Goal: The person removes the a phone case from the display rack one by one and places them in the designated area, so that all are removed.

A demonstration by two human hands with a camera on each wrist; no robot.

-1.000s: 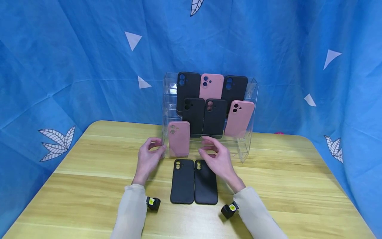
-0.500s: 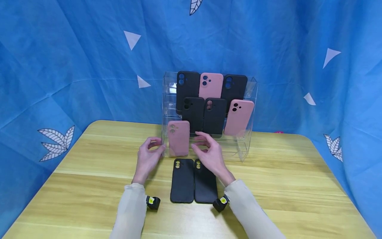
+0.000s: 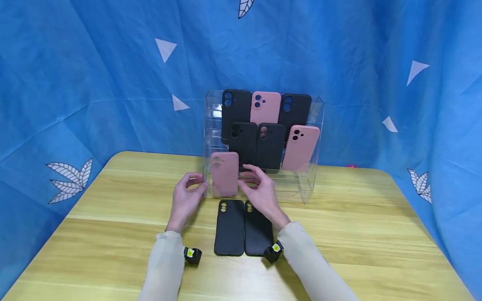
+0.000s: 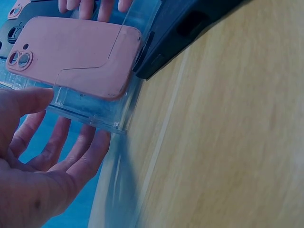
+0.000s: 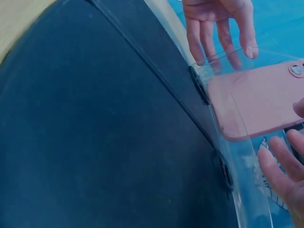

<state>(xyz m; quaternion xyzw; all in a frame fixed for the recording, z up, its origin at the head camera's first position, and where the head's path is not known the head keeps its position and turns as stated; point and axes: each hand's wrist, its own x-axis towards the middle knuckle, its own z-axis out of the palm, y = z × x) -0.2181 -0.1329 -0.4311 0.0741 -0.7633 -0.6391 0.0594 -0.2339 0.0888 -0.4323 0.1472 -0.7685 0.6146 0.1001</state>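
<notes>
**Both hands flanked a pink case on the stand's front tier**

We saw a pink phone case (image 3: 224, 174) standing upright in the lowest front tier of a clear acrylic stand (image 3: 312, 184), at its left end. Camera cutout at top left. In the left wrist view the case leaned behind the clear front lip.

Left hand (image 3: 187, 195) sat just left of the case, fingers loosely curved and spread, thumb near the stand's front lip. It held nothing; we could not tell whether the fingertips touched the acrylic.

Right hand (image 3: 260, 193) sat just right of the case, fingers relaxed and slightly bent, tips close to the case's right edge. No closed grip was visible; contact with the case we could not confirm.

Two black phone cases (image 3: 243, 228) lay flat side by side on the wooden table (image 3: 376, 234), just in front of the stand, between the forearms. The right wrist hovered over the right one.

Upper tiers held more cases: black, pink, black on the top row; two black and a tilted pink one (image 3: 300, 147) on the middle row. Blue cloth with white leaf prints (image 3: 75, 83) hung behind.
</notes>
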